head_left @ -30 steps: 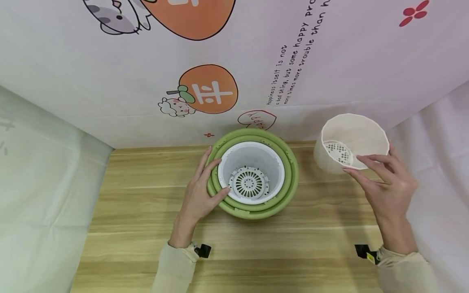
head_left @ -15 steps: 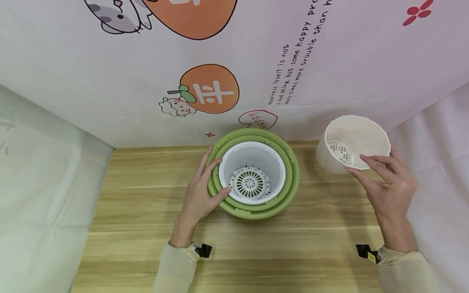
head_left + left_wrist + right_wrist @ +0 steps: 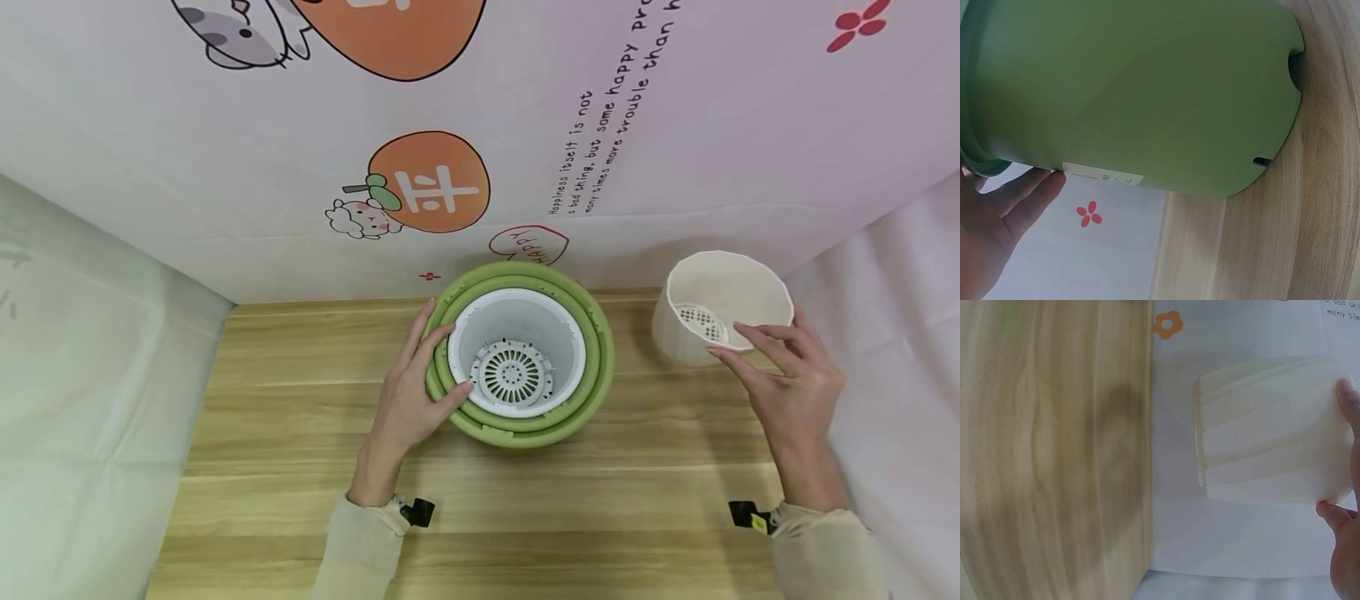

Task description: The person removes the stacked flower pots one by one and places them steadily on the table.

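Observation:
In the head view, a stack of nested flower pots stands on the table: two green rims around a white pot (image 3: 516,300) with a slotted grey base. My left hand (image 3: 408,400) holds the outer green flower pot (image 3: 525,437) at its left side, thumb over the inner rims and fingers spread along the outside. The left wrist view shows its green wall (image 3: 1147,94) with a label and bottom notches. To the right, my right hand (image 3: 795,383) pinches the rim of a cream flower pot (image 3: 738,283) with a perforated base. The right wrist view shows this cream pot (image 3: 1266,431) raised off the table.
The wood-grain table (image 3: 585,533) meets a printed white backdrop (image 3: 262,167) just behind the pots. Pale cloth hangs at the left (image 3: 82,375) and right side (image 3: 900,350). Black wrist-camera mounts (image 3: 417,513) sit on both cuffs.
My right hand has lowered the cream flower pot a little, toward the table. The left hand and the nested pots have stayed in place.

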The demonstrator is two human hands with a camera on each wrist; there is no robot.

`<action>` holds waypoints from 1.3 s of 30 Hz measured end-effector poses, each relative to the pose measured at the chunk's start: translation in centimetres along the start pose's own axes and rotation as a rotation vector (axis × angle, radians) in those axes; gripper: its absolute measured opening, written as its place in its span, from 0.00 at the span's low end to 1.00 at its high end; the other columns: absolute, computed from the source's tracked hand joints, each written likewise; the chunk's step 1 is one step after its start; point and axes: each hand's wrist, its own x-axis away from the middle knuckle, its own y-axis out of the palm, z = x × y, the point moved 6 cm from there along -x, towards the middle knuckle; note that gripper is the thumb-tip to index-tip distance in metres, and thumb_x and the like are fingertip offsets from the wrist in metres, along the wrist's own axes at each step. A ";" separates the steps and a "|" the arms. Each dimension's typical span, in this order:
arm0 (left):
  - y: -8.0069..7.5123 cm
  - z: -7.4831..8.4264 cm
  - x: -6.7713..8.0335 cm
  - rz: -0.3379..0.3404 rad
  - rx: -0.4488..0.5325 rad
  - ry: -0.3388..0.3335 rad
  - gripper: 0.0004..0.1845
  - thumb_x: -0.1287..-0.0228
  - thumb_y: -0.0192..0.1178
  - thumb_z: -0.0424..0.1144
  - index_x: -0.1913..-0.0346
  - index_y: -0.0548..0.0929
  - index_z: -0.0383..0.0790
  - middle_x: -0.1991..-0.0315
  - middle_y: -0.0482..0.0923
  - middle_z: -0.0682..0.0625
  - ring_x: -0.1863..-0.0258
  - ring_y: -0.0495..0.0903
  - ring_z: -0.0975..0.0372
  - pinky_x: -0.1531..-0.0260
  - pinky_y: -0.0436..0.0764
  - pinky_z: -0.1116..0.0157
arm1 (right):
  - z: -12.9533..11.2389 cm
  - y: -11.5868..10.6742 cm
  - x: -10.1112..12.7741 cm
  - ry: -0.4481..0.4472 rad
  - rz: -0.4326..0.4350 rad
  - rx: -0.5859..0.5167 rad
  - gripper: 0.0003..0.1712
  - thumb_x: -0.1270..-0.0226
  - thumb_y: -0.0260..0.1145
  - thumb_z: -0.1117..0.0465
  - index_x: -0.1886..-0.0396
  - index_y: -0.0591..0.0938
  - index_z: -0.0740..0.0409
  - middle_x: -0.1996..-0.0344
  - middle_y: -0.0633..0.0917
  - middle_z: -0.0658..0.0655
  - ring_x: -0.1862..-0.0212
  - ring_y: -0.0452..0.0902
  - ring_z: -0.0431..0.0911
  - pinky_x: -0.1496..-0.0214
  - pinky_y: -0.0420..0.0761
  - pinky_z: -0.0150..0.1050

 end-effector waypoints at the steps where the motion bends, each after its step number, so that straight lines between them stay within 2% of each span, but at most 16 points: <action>1: 0.0 0.0 0.0 0.000 0.002 0.000 0.41 0.43 0.61 0.62 0.31 0.71 0.41 0.20 0.47 0.50 0.27 0.61 0.53 0.50 0.81 0.48 | 0.2 0.0 0.1 0.000 -0.002 0.003 0.20 0.59 0.85 0.55 0.68 0.91 0.62 0.74 0.83 0.72 0.50 0.82 0.64 0.32 0.70 0.54; 7: 0.0 0.0 0.0 0.004 0.007 -0.001 0.40 0.45 0.64 0.57 0.31 0.71 0.41 0.20 0.48 0.51 0.27 0.60 0.54 0.46 0.79 0.47 | 1.1 0.0 0.4 -0.003 -0.014 0.014 0.21 0.57 0.84 0.53 0.67 0.91 0.63 0.73 0.83 0.73 0.43 0.78 0.67 0.32 0.70 0.54; 16: 0.0 0.1 0.0 0.001 0.007 -0.003 0.40 0.45 0.65 0.57 0.31 0.71 0.41 0.20 0.48 0.50 0.26 0.59 0.54 0.44 0.77 0.46 | 2.3 0.2 1.3 0.016 -0.053 0.029 0.20 0.60 0.85 0.61 0.65 0.90 0.64 0.73 0.83 0.73 0.36 0.72 0.64 0.32 0.70 0.52; 21: 0.1 0.0 0.0 0.002 0.009 -0.004 0.40 0.45 0.66 0.55 0.31 0.71 0.41 0.20 0.48 0.51 0.26 0.59 0.55 0.43 0.76 0.46 | 2.7 0.2 1.6 0.022 -0.052 0.034 0.20 0.60 0.85 0.62 0.66 0.90 0.66 0.73 0.82 0.73 0.37 0.73 0.66 0.32 0.69 0.53; 26: 0.0 0.1 -0.1 0.004 0.015 -0.003 0.40 0.47 0.68 0.51 0.31 0.71 0.41 0.20 0.48 0.51 0.26 0.59 0.55 0.43 0.76 0.46 | 1.3 0.4 1.2 0.005 -0.021 0.038 0.23 0.53 0.82 0.54 0.69 0.89 0.72 0.74 0.81 0.75 0.41 0.74 0.72 0.32 0.69 0.56; 29: 0.0 0.2 -0.1 0.005 0.014 0.000 0.40 0.47 0.69 0.51 0.31 0.71 0.41 0.20 0.48 0.51 0.26 0.60 0.54 0.44 0.77 0.46 | 0.9 0.4 1.1 -0.001 -0.017 0.043 0.25 0.51 0.81 0.53 0.69 0.88 0.73 0.74 0.81 0.76 0.42 0.74 0.74 0.33 0.69 0.58; 35: 0.0 0.2 -0.1 0.004 0.003 0.000 0.41 0.46 0.66 0.56 0.30 0.71 0.42 0.20 0.47 0.51 0.27 0.60 0.54 0.46 0.78 0.46 | 3.6 0.2 2.1 0.003 -0.049 0.079 0.20 0.56 0.84 0.58 0.66 0.90 0.67 0.72 0.83 0.73 0.37 0.73 0.66 0.33 0.70 0.53; 39: 0.0 0.1 -0.1 0.008 0.003 0.003 0.40 0.46 0.66 0.55 0.30 0.71 0.42 0.20 0.48 0.51 0.27 0.61 0.54 0.45 0.78 0.46 | 4.8 0.3 2.5 0.015 -0.056 0.087 0.19 0.61 0.85 0.64 0.66 0.90 0.66 0.72 0.83 0.73 0.39 0.75 0.68 0.32 0.70 0.53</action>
